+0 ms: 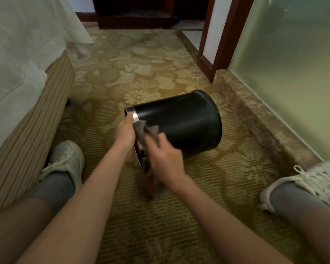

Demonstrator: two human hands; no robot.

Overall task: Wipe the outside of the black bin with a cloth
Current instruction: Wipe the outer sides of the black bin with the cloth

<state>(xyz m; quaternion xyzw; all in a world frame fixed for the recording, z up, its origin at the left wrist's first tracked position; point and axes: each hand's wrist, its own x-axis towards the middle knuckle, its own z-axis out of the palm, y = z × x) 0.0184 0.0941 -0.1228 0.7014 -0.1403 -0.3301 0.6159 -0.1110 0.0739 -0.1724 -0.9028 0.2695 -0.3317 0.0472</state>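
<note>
Your black bin (183, 119) lies on its side on the carpet (160, 63), base pointing away from you, so it could roll toward the marble ledge (255, 111) if your left hand (125, 133), curled round the silver rim (135, 116), slackens; your right hand (165, 159), blurred, grips the grey cloth (141, 130) against the bin's wall beside that rim, and a loosely bunched cloth may skid off. The mouth faces you edge-on, so you cannot tell what the bin holds

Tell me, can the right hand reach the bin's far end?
Probably yes: the right hand holds the cloth at the black bin, nothing lies between it and the base, and the left hand grips the rim.
</note>
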